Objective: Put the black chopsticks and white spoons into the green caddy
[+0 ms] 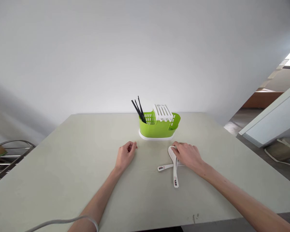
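Two white soup spoons with printed handles lie crossed on the table in front of me. My right hand (187, 154) is closed at the bowl end of the upper spoon (175, 175), thumb and fingers at the edge of its bowl. Under it, the lower spoon (165, 167) points its handle left, and its bowl is hidden by my right hand. My left hand (126, 154) rests on the table in a loose fist with nothing visible in it. Beyond both hands stands a green utensil caddy (154, 130) on a white base, with black chopsticks (140, 111) leaning in its left compartment.
A white slotted rack (163, 112) sits on top of the caddy. The pale table (62, 167) meets the wall at the back. A grey cable (62, 221) crosses my left forearm. To the left is a metal rack (12, 154), and on the right a white panel (275, 116).
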`<state>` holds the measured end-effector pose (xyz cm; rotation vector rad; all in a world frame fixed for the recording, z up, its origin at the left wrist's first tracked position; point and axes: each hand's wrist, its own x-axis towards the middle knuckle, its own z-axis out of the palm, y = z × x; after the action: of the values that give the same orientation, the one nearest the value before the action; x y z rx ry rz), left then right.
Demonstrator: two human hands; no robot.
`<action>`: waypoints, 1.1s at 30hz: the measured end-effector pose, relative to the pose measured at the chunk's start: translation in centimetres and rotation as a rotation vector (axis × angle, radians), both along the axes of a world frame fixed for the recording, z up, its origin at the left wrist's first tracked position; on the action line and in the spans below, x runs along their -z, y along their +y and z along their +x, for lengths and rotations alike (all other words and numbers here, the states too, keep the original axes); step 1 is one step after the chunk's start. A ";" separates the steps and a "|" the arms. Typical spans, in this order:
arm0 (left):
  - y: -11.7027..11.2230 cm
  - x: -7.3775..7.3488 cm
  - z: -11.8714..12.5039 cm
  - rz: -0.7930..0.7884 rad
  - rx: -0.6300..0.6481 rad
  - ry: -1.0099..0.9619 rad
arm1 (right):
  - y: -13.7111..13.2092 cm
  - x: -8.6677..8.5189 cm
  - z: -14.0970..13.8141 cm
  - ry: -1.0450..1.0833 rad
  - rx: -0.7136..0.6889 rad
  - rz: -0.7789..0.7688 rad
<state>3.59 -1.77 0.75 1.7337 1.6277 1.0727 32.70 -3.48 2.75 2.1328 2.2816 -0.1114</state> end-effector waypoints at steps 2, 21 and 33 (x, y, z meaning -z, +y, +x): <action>0.0 0.0 0.0 0.009 0.003 0.003 | -0.1 -0.1 -0.1 0.002 0.008 0.014; 0.0 0.6 0.1 0.030 0.038 0.039 | 1.4 0.0 -0.8 -0.009 0.029 -0.044; 0.0 0.9 0.1 0.030 0.060 0.118 | 2.7 -0.7 -1.2 -0.009 0.035 -0.044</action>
<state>3.71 -1.72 -0.14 1.8855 1.6262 0.9880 31.49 -0.76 3.40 2.1485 2.2159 -0.1508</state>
